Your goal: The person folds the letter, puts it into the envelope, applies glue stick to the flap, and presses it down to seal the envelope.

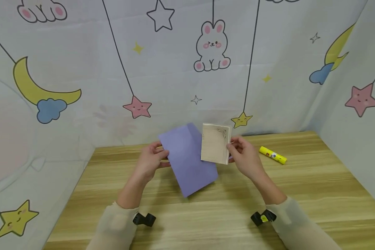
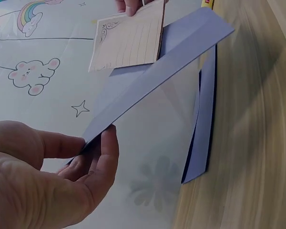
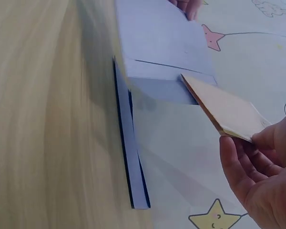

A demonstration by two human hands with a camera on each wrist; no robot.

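My left hand [image 1: 151, 159] pinches the left edge of a purple paper envelope [image 1: 190, 163] between thumb and fingers, holding it tilted above the table. A slit-like opening line and a folded flap show on the envelope [image 3: 164, 43] in the right wrist view. My right hand [image 1: 245, 156] grips a small stack of cream note paper [image 1: 215, 144] by its right edge. Ruled lines and a scrollwork corner mark the note paper [image 2: 128, 40] in the left wrist view. In the head view the stack overlaps the envelope's upper right part.
On the wood-grain table [image 1: 112, 194], a yellow glue stick [image 1: 273, 155] lies to the right of my right hand. A second folded purple paper piece [image 3: 131, 152] rests on the table, mostly hidden in the head view. A white cartoon-print curtain [image 1: 175, 69] hangs behind the table.
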